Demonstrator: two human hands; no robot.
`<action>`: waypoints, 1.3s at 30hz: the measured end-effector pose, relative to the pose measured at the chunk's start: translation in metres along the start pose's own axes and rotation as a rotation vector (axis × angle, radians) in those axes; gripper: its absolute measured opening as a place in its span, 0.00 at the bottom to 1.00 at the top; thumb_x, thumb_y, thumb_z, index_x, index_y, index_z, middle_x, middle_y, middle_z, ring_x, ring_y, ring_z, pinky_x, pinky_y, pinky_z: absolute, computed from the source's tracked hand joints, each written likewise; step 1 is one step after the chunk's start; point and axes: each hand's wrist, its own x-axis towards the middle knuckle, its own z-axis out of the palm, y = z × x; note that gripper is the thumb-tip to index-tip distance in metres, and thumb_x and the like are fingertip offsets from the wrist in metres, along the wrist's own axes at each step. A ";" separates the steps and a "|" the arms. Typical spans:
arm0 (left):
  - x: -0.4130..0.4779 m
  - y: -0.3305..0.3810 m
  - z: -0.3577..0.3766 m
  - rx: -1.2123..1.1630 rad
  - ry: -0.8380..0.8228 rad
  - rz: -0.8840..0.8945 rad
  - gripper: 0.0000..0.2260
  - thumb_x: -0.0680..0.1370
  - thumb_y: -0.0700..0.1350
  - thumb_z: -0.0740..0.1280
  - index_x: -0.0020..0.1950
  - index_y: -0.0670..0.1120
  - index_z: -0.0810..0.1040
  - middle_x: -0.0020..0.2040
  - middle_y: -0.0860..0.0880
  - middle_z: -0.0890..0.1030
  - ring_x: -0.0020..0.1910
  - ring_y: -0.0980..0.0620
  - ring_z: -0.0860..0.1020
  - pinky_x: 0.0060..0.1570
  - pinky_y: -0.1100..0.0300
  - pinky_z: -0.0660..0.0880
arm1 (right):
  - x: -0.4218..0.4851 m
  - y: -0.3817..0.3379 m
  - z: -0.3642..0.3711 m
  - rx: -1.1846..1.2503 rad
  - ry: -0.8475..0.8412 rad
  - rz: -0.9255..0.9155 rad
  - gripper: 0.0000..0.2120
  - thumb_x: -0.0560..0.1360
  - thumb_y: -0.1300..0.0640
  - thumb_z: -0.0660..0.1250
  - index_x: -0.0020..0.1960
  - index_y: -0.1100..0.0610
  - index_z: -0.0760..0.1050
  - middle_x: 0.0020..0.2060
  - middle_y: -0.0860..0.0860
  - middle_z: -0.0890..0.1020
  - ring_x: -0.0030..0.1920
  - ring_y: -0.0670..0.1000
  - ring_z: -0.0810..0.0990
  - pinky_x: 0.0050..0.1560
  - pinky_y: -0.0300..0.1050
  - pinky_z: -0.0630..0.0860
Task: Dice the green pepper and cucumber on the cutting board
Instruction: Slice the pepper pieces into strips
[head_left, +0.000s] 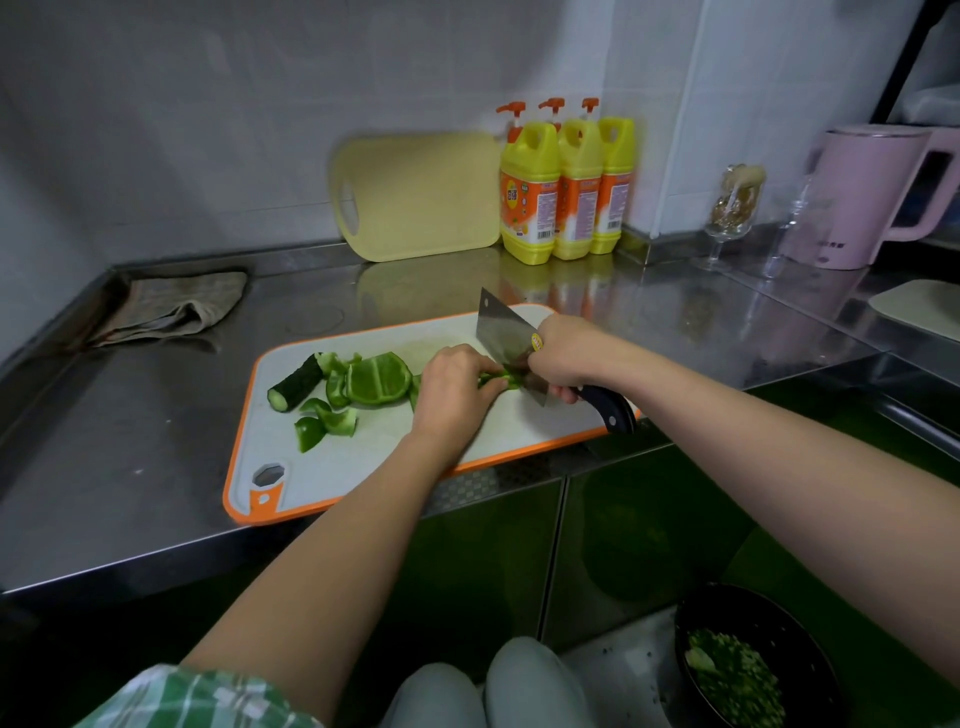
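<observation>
Steel cleaver (501, 332) gripped by right hand (563, 353); left hand (452, 387) curled over glossy green pepper strips (496, 378)

The cutting board (395, 457) lies mid-frame on the counter (130, 441), close to its front edge. On the board's left part sits a cucumber piece (293, 384), with pepper pieces (376, 382) just right of it. Further right, the left hand (454, 387) pins a pepper strip (493, 379), and the cleaver (504, 332), gripped by the right hand (563, 353), stands against the strip. A cloth (166, 309) lies at upper left. Behind the board a second board (421, 192) leans on the wall, with three bottles (566, 187) to its right. A kettle (857, 197) stands at upper right, and a bowl (748, 660) sits at lower right.
</observation>
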 end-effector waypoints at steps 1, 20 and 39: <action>0.000 0.000 0.000 -0.004 0.002 -0.002 0.09 0.74 0.47 0.73 0.52 0.46 0.85 0.47 0.46 0.82 0.50 0.45 0.77 0.48 0.56 0.67 | 0.000 -0.001 0.002 0.000 0.001 0.007 0.15 0.77 0.66 0.55 0.33 0.64 0.71 0.25 0.56 0.77 0.21 0.49 0.73 0.24 0.37 0.69; -0.001 0.001 -0.003 -0.051 0.002 -0.032 0.07 0.73 0.46 0.74 0.49 0.46 0.86 0.45 0.46 0.83 0.46 0.46 0.79 0.45 0.56 0.71 | 0.001 -0.002 0.004 0.009 0.028 0.007 0.13 0.75 0.67 0.56 0.33 0.64 0.71 0.27 0.56 0.78 0.24 0.51 0.76 0.29 0.40 0.74; -0.004 -0.001 -0.011 0.136 -0.009 -0.041 0.15 0.73 0.52 0.71 0.56 0.49 0.83 0.52 0.46 0.82 0.54 0.43 0.74 0.53 0.52 0.69 | 0.007 0.005 0.002 0.047 0.061 -0.025 0.10 0.76 0.65 0.57 0.37 0.63 0.73 0.28 0.57 0.79 0.23 0.51 0.75 0.27 0.40 0.71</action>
